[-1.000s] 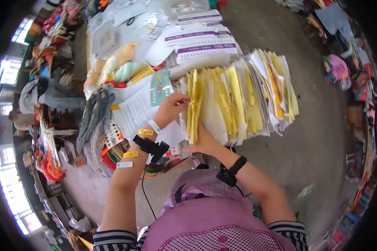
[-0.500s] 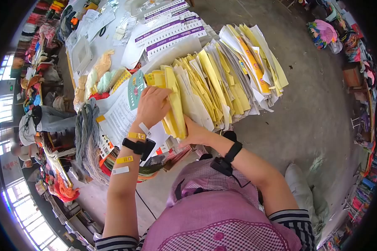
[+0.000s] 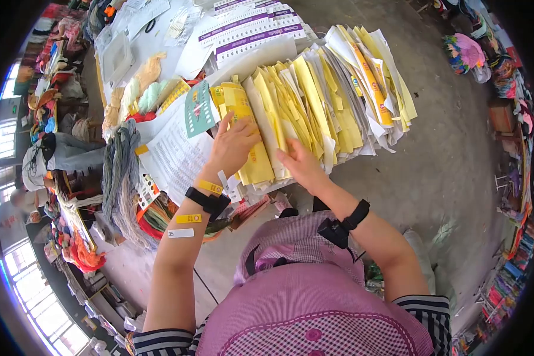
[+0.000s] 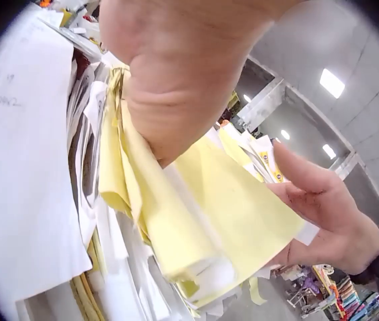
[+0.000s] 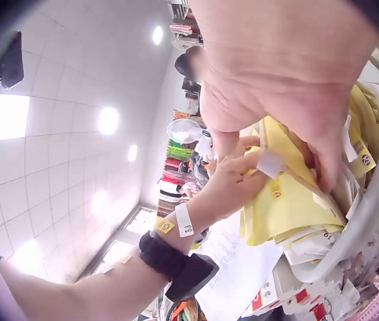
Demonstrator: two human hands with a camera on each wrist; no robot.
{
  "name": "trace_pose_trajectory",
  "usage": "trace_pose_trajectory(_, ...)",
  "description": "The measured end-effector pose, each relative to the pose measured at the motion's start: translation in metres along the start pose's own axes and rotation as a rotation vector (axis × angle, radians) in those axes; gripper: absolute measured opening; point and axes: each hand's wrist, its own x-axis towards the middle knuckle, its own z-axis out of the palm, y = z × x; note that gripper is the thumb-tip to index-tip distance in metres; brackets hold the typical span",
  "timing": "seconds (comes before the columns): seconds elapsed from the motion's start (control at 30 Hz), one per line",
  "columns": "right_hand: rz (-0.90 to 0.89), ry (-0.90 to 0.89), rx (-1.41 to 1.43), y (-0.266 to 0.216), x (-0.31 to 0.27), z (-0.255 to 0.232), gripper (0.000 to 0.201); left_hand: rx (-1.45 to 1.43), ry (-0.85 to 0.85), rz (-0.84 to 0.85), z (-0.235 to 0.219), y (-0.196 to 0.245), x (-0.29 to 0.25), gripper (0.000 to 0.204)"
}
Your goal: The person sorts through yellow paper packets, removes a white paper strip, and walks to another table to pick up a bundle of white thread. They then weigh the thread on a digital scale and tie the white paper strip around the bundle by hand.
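A thick row of yellow and white paper envelopes point(image 3: 314, 113) stands on edge at the table's near side. My left hand point(image 3: 236, 145) rests on the face of a yellow envelope point(image 3: 258, 163) that leans over at the row's left end. To its right, my right hand point(image 3: 304, 166) pinches the near edge of an envelope, thumb on one side and fingers reaching in among the papers. The left wrist view shows that right hand point(image 4: 330, 207) at the corner of a yellow envelope point(image 4: 233, 207). In the right wrist view, small yellow stickers mark the yellow envelope point(image 5: 290, 207).
A teal card point(image 3: 200, 110) and a printed sheet point(image 3: 175, 151) lie left of the row. Grey yarn point(image 3: 121, 169) hangs over the table's left edge. Purple-and-white printed strips point(image 3: 252, 35) and a clear plastic box point(image 3: 117, 58) are farther back. A person point(image 3: 71, 155) stands at far left.
The yellow envelopes at the left end have tipped leftward, showing a broad face. My left hand has shifted from their top edge onto that face; my right hand has moved right and farther into the row.
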Motion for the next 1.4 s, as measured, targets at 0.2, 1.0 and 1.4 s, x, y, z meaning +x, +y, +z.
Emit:
trace_pose_trajectory(0.2,-0.042,0.110,-0.407,0.013,0.009,-0.001,0.030,-0.197,0.088,-0.224,-0.003,0.010,-0.001,0.022)
trace_pose_trajectory(1.0,-0.755,0.342,-0.703,-0.004,-0.003,0.008,0.047,-0.257,0.144,-0.171,-0.003,-0.001,-0.012,0.020)
trace_pose_trajectory(1.4,-0.384,0.212,-0.975,-0.008,0.040,0.024,0.033,-0.290,0.114,-0.280,0.000,0.004,-0.006,0.062)
